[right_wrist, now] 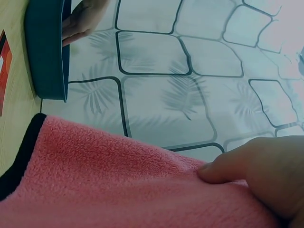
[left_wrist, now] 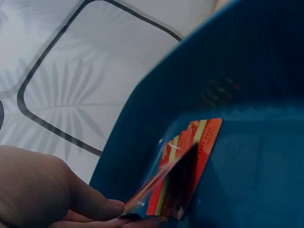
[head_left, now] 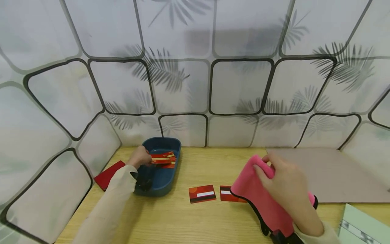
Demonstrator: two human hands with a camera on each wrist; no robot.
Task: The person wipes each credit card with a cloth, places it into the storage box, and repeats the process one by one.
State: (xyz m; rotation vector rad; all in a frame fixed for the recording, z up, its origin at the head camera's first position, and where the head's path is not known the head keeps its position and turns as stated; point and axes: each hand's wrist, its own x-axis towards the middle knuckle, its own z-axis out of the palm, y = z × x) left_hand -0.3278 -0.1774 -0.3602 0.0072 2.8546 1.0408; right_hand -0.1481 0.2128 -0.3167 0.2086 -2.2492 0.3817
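My left hand point(head_left: 139, 158) reaches into a blue plastic basin point(head_left: 163, 192) and pinches a red and gold card point(left_wrist: 151, 186) by its edge between thumb and fingers. The card is tilted above other red cards point(left_wrist: 207, 135) lying on the basin floor. On the right, my right hand point(head_left: 284, 186) pinches a fold of a pink fleecy cloth point(head_left: 259, 189) with black edging. The cloth hangs over part of a red card point(head_left: 226, 193), while another red card point(head_left: 202, 194) lies face up beside it. Part of my left fingers is out of sight in the left wrist view.
A dark red flat item point(head_left: 106, 177) lies left of the basin, partly behind my left sleeve. At the back right is a grey-beige mat point(head_left: 329, 176), with a pale green flat item point(head_left: 362, 225) nearer the front. Patterned sheeting point(head_left: 186, 88) encloses the wooden table.
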